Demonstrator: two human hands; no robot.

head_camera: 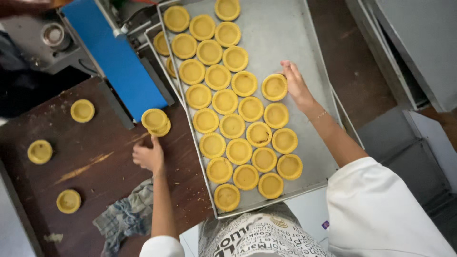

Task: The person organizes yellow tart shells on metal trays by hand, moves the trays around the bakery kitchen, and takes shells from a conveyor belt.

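Right hand (pixel 296 85): fingers extended, tips touching round yellow fluted tart shell (pixel 274 87) on grey metal baking tray (pixel 295 33), far right of rows. Left hand (pixel 149 156): loosely open, empty, just near of stacked yellow tart shells (pixel 156 121) on dark wooden table (pixel 95 157).

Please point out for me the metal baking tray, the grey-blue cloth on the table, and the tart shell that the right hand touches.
Metal baking tray (pixel 285 38): head view, bare part of its floor.
Grey-blue cloth (pixel 124 216): head view, middle of the crumpled fabric.
Tart shell at the right hand (pixel 274 87): head view, centre of the shell.
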